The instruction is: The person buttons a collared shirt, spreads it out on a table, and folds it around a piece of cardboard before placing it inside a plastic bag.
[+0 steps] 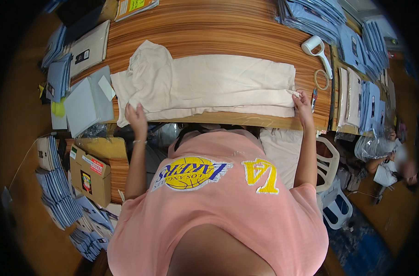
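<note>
A cream garment (232, 85) lies folded lengthwise across the wooden table, its long side along the near edge. Toward its left end a bunched part, perhaps a sleeve or hood, rises above the rest. My left hand (136, 120) is closed on the near edge of the cloth at the left, with its fingertips partly hidden. At the opposite end my right hand (303, 106) pinches the near right corner between thumb and fingers, slightly lifting the hem.
A white handled roller (320, 51), a tape ring (321, 79) and a small red-and-blue tool (314, 100) lie right of the garment. Bagged blue clothes (310, 18) stand stacked at the far right. Clear plastic sheets (87, 99) lie left; a cardboard box (90, 176) stands lower left. Another person (388, 168) is at right.
</note>
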The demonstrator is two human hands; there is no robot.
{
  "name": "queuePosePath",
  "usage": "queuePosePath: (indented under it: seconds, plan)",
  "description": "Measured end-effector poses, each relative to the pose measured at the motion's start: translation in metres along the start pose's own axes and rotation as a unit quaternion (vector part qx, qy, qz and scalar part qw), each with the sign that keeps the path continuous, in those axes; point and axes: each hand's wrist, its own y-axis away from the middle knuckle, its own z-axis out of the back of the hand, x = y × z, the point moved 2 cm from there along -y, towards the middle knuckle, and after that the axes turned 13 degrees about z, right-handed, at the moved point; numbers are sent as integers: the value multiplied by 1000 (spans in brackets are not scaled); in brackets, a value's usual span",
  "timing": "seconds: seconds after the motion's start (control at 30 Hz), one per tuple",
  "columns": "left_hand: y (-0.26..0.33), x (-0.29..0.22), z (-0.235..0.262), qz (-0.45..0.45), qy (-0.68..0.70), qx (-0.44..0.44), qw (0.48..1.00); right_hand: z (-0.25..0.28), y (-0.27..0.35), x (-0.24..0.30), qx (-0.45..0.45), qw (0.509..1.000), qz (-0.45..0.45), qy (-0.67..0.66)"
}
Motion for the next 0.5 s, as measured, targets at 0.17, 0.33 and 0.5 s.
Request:
queuePosePath:
  seconds: [0.17, 0.33, 0.5]
  plan:
    - [-34, -25, -15, -30, -113, 68, 991, -9, -30, 18, -43, 996, 68, 42]
    - [-46, -7, -6, -57, -99, 101, 988, -11, -32, 63, 29, 994, 101, 38]
    - [-51, 8, 7, 6, 33, 170, 985, 14, 2, -12, 21, 997, 21, 74]
